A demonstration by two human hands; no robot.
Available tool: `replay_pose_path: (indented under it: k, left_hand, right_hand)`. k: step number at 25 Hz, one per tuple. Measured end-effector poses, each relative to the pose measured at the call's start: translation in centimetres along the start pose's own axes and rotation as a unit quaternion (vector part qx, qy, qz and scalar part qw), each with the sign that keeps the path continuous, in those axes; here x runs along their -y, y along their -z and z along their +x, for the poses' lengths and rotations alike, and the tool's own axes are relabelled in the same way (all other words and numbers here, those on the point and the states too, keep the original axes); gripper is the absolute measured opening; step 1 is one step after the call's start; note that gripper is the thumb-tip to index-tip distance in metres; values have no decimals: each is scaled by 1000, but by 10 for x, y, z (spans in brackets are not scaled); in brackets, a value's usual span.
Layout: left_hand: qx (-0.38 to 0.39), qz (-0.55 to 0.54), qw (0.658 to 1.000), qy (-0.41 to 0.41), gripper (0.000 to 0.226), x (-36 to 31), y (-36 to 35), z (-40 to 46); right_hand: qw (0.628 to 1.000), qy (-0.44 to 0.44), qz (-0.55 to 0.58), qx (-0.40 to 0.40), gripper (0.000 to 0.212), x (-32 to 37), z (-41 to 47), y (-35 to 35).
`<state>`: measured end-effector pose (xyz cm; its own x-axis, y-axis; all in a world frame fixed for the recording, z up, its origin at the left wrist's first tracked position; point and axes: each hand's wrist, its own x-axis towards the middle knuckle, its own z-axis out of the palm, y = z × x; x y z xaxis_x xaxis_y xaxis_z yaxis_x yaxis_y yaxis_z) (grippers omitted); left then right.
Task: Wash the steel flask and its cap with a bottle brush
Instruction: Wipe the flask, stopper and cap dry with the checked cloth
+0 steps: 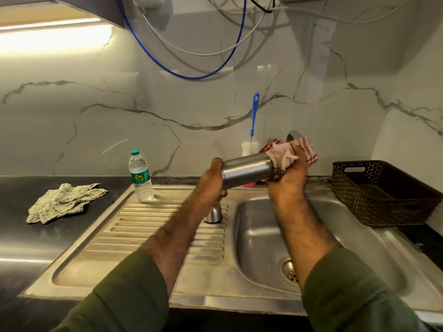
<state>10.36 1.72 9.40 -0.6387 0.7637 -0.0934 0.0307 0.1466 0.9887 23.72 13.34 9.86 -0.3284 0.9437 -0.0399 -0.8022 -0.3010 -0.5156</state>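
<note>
Head view, items listed largest to smallest.

Tabletop (19,212): dark, glossy, running along a marble-patterned wall.

Stainless sink (263,238): set into the tabletop, ribbed drainboard (148,226) on its left, drain at the lower right of the basin.

Brown woven basket (383,195): on the tabletop just right of the sink.

Steel flask (247,170): held in the air above the sink's rear edge, lying nearly level, between the two hands.

Left hand (212,185): grasps the flask's near, left end, fingers curled round the body; sleeve olive green.

Right hand (291,174): clenched round a red-and-white checked cloth (285,155) that is bunched over the flask's right end; that end is hidden by the cloth.

Green-checked cloth (64,203): crumpled on the tabletop, well left of the sink.

Plastic water bottle (141,179): upright, green cap, at the drainboard's rear left corner.

Bottle brush (254,123): blue handle up, white bristles down, standing against the wall just behind the flask, apart from both hands.

Steel cap (213,215): on the drainboard below the left forearm, partly hidden, untouched.

Tap (296,135): only its curved top shows behind the right hand.
</note>
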Motion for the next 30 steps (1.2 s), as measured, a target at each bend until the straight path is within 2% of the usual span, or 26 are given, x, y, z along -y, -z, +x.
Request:
replay_pose_path:
  k: [4,6,8,11,13,15,17,19,20,21,22,24,26,27,28,29,30]
  left_hand:
    - [103,-108,988,50,66,12,-22,-4]
    - [128,-70,988,58,78,16,-3,4]
    - [73,18,997,25,89,15,28,15]
    - [-42,66,992,-99,84,-9,55,29]
    - [-36,129,967,-218,76,-35,53,28]
    - [-8,283,910,-303,67,-56,40,18]
    - [-35,440,837,-324,60,-63,30,14]
    - [-56,484,812,-320,53,-57,26,15]
    - [-66,507,802,-308,49,-52,23,16]
    - [-81,526,799,-279,44,-48,19,16]
    - [-95,524,812,-239,39,-46,15,15]
    - [-118,468,861,-161,34,-49,8,13]
    - [-123,418,892,-124,36,-56,8,15]
    - [-118,410,896,-123,38,-59,12,20]
    - [-110,404,900,-120,38,-61,20,23]
    - [-100,386,910,-110,36,-63,30,26]
    - [-90,361,923,-101,33,-64,42,28]
  right_hand:
    - [994,4,-60,91,58,-37,-15,-20]
    - [986,6,-131,104,58,-27,-16,-19]
    - [961,13,-250,117,54,-8,-17,-11]
    - [867,21,-467,172,45,6,-27,2]
    - [778,4,-586,228,46,7,-36,5]
    - [699,-21,-656,284,53,5,-40,5]
    - [674,-30,-677,294,59,5,-37,1]
    - [663,-3,-694,280,58,1,-33,-6]
    - [645,28,-715,268,55,-3,-32,-10]
    - [607,74,-750,252,53,-9,-33,-15]
    - [551,129,-790,236,54,-17,-36,-20]
    - [426,259,-849,174,57,-36,-45,-24]
    - [350,367,-853,120,60,-49,-58,-26]
    - [335,386,-851,117,61,-51,-62,-28]
    - [337,369,-856,131,62,-50,-63,-31]
    - [363,312,-863,160,62,-45,-63,-34]
    - [421,217,-859,196,61,-35,-63,-39]
